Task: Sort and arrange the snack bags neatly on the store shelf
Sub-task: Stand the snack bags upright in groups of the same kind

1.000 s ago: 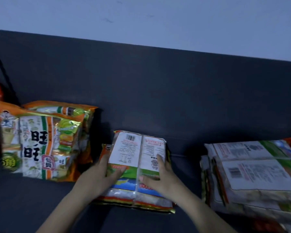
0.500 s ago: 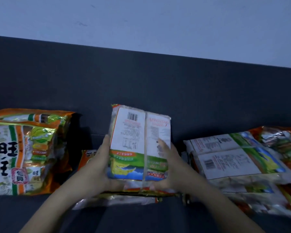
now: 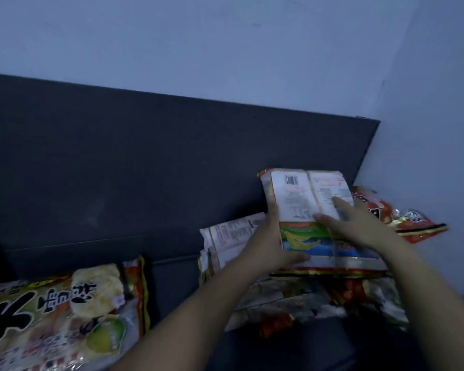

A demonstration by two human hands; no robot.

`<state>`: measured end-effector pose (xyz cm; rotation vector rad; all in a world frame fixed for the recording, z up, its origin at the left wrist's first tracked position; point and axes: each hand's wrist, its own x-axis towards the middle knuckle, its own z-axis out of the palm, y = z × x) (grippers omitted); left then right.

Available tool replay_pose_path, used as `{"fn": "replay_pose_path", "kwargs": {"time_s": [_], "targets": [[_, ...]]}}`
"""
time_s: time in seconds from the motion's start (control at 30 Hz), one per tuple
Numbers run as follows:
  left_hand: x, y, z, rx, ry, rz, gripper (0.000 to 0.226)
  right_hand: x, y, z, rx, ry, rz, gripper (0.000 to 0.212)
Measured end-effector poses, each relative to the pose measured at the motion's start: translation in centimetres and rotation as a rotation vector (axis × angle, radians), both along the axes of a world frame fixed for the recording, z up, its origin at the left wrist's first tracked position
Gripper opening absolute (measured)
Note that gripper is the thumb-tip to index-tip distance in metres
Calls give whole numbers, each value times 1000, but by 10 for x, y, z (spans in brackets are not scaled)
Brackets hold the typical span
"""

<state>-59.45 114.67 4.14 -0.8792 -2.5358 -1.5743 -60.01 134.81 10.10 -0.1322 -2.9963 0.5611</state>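
Observation:
A snack bag (image 3: 300, 199), back side up with a white label and barcode, is held over a pile of similar bags (image 3: 231, 234) at the right of the dark shelf (image 3: 118, 170). My left hand (image 3: 268, 245) grips its left edge, thumb curled under the lower corner. My right hand (image 3: 356, 226) lies on top of its right half with fingers spread flat. Under the pile's front, crumpled silver and red wrappers (image 3: 292, 306) show. A red snack bag (image 3: 402, 218) lies behind at the far right.
A large orange and green rice-cracker bag (image 3: 65, 317) lies face up at the lower left. A strip of bare dark shelf separates it from the pile. The dark back panel ends at the pale wall (image 3: 426, 129) on the right.
Both hands lifted the label-side-up bag off the middle stack and carried it right, over the right-hand pile. The view swung right with it.

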Motion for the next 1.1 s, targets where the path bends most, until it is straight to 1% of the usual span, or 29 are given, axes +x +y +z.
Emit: {"fn": "replay_pose_path", "kwargs": {"time_s": [0.07, 0.13, 0.17, 0.23, 0.3, 0.4, 0.5, 0.6, 0.67, 0.73, 0.77, 0.8, 0.87, 0.9, 0.93, 1.0, 1.03, 1.07, 1.1], "targets": [[-12, 12, -17, -148, -23, 53, 123, -10, 9, -28, 141, -42, -99, 100], [-18, 17, -22, -223, -33, 112, 123, -13, 7, -39, 229, -15, -93, 110], [-19, 18, -23, -254, -21, 126, 121, -14, 5, -40, 237, -16, -106, 107], [-17, 15, -20, -320, -9, 155, 119, -16, 1, -34, 211, -29, -138, 91], [-15, 9, -19, -323, 16, 157, 123, -15, -5, -32, 230, -22, -168, 80], [-10, -11, -16, -297, -14, 151, 123, -14, -26, -27, 296, 70, -157, 71], [3, -44, -13, -335, -55, 161, 112, -13, -55, -19, 333, 144, -90, 67], [21, -88, -14, -350, -65, 215, 98, -9, -96, -14, 283, 163, 0, 64], [38, -124, -20, -363, -85, 272, 91, -1, -129, -15, 269, 268, 101, 61], [58, -166, -32, -416, -78, 380, 86, 13, -168, -21, 243, 393, 299, 59], [70, -189, -41, -457, -92, 454, 87, 21, -189, -27, 207, 406, 417, 57], [81, -213, -52, -506, -113, 540, 89, 28, -211, -37, 158, 381, 532, 55], [106, -257, -76, -599, -152, 723, 97, 39, -252, -60, 89, 210, 696, 54], [123, -273, -86, -567, -121, 811, 94, 41, -272, -72, 85, 104, 743, 52], [139, -285, -97, -466, -36, 888, 81, 39, -291, -85, 84, 12, 781, 50], [172, -295, -112, -207, 80, 993, 29, 32, -322, -107, 41, -130, 816, 43], [185, -295, -116, -115, 91, 1024, 14, 26, -336, -117, 12, -174, 820, 41], [196, -294, -120, -67, 51, 1031, 8, 20, -348, -126, 4, -189, 834, 41], [203, -294, -121, -41, -10, 1017, 8, 14, -360, -133, 22, -185, 847, 43]]}}
